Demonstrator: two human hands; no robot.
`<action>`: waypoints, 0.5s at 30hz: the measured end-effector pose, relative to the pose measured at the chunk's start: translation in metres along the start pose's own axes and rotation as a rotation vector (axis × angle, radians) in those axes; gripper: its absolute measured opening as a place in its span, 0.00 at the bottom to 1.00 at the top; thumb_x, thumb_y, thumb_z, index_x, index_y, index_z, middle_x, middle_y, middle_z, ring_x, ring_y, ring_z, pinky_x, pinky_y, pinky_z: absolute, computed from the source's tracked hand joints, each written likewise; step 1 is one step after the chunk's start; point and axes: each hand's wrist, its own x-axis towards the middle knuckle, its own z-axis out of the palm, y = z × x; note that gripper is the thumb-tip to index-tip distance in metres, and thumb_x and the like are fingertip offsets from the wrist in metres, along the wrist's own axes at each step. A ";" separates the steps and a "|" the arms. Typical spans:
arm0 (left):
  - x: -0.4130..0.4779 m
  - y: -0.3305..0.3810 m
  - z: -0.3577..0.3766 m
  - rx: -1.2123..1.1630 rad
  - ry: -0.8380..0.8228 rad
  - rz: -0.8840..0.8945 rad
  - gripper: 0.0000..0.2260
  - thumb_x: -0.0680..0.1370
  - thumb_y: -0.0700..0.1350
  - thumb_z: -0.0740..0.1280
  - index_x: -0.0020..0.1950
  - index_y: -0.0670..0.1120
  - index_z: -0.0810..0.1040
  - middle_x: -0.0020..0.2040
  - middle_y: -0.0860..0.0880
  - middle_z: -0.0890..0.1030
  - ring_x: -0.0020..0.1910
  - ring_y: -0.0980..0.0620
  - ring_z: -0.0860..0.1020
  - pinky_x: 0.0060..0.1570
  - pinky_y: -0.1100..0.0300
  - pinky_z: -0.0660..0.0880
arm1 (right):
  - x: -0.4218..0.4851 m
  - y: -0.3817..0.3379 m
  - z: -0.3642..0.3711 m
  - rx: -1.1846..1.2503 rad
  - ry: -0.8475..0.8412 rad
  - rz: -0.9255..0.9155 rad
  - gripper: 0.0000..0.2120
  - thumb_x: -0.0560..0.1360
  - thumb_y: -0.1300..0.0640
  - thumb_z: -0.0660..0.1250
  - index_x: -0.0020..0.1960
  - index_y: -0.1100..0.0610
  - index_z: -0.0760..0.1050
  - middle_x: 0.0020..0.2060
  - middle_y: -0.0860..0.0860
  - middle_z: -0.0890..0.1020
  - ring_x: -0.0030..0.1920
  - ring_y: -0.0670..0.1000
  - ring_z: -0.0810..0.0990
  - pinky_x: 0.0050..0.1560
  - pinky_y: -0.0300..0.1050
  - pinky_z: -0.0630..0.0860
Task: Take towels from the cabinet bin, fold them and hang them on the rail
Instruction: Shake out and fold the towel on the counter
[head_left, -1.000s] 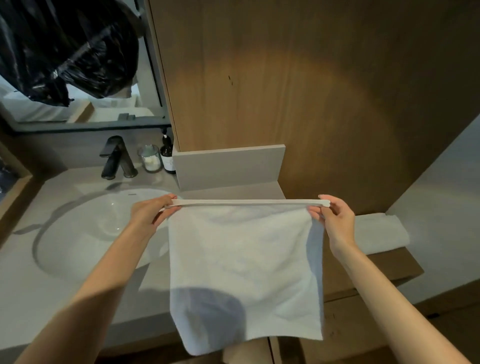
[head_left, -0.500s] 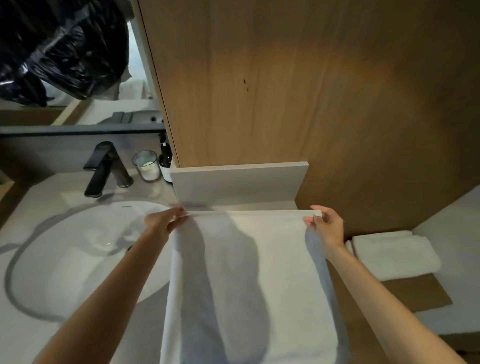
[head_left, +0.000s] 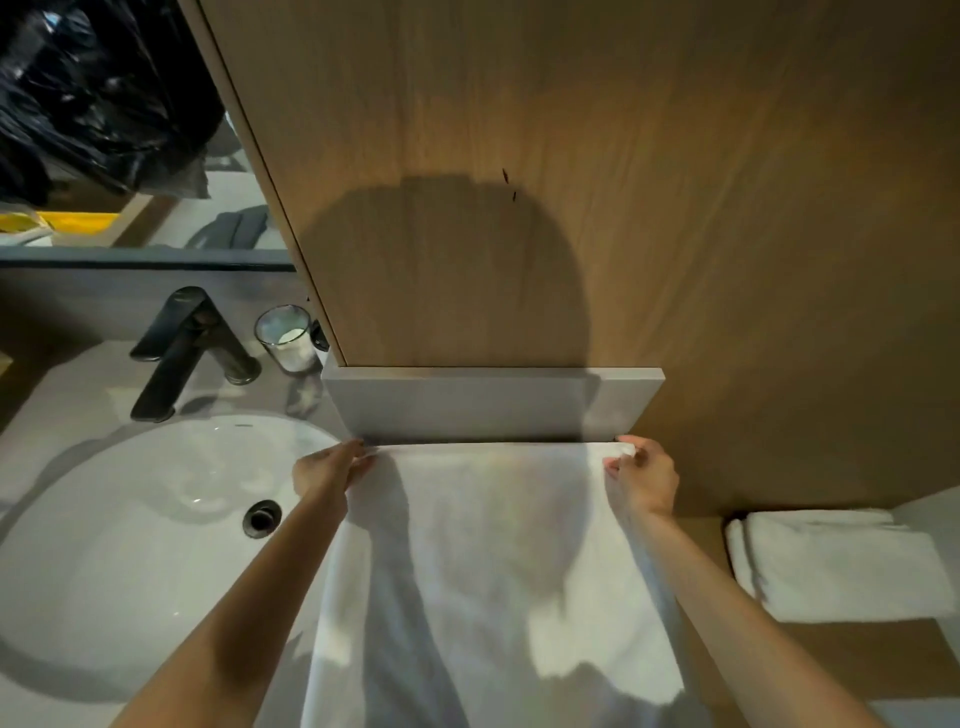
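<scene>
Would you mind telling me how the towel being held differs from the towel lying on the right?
The held towel is spread open and flat; the folded towel is a compact, thick bundle. The left hand and right hand pinch the held towel's top corners, while nothing touches the folded towel. The held towel lies beside the sink; the folded towel rests on a wooden surface. Both are plain white.

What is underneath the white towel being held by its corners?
The towel is spread over the grey countertop beside the sink; whatever lies beneath its middle is covered and cannot be seen.
</scene>
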 end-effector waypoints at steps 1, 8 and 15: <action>-0.002 -0.001 0.003 0.080 0.036 0.053 0.03 0.73 0.38 0.71 0.43 0.38 0.81 0.34 0.43 0.82 0.37 0.46 0.82 0.44 0.56 0.81 | -0.001 -0.005 0.001 -0.031 0.018 -0.023 0.13 0.72 0.68 0.64 0.54 0.59 0.79 0.51 0.61 0.82 0.51 0.61 0.80 0.55 0.51 0.76; -0.066 -0.072 0.030 0.697 -0.247 1.011 0.18 0.77 0.40 0.65 0.67 0.46 0.70 0.67 0.48 0.69 0.65 0.52 0.69 0.66 0.56 0.68 | -0.075 -0.011 0.044 -0.224 0.046 -0.619 0.20 0.71 0.68 0.68 0.62 0.61 0.71 0.68 0.62 0.64 0.65 0.60 0.66 0.64 0.40 0.62; -0.047 -0.107 0.042 1.371 -0.384 1.182 0.25 0.82 0.57 0.40 0.79 0.55 0.50 0.79 0.56 0.43 0.77 0.55 0.38 0.75 0.46 0.40 | -0.089 0.026 0.075 -0.662 -0.232 -0.939 0.22 0.82 0.49 0.46 0.73 0.51 0.67 0.75 0.50 0.64 0.75 0.56 0.61 0.75 0.60 0.52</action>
